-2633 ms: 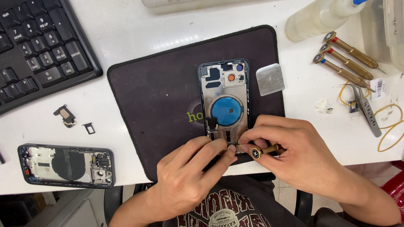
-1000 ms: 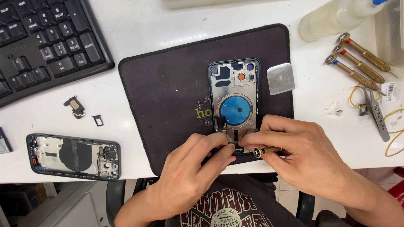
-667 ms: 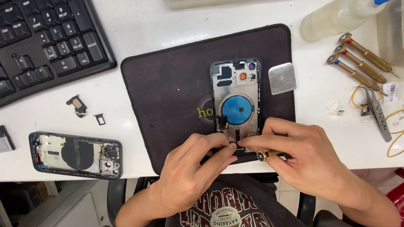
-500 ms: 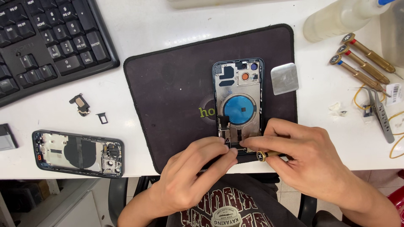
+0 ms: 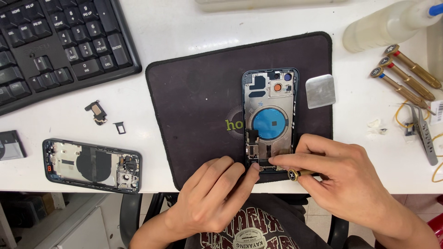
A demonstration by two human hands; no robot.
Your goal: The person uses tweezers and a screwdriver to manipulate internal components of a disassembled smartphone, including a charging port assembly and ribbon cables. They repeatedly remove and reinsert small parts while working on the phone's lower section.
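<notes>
Fingers of the right hand [image 5: 344, 177] grasp a brass screwdriver [image 5: 300, 174], lying crosswise, tip leftward at the phone housing [image 5: 270, 117].

- Black keyboard [image 5: 55, 44], far left on the white table [image 5: 194, 23].
- Second opened phone housing [image 5: 91, 164], near table edge, left.
- Small black part [image 5: 96, 112] and tiny tray [image 5: 119, 127] beside it.
- Square metal plate [image 5: 320, 91] on mat edge.
- Three brass-handled screwdrivers [image 5: 406, 76], far right.
- Translucent bottle [image 5: 390, 25], top right.
- Tweezers [image 5: 424, 133], right edge.
</notes>
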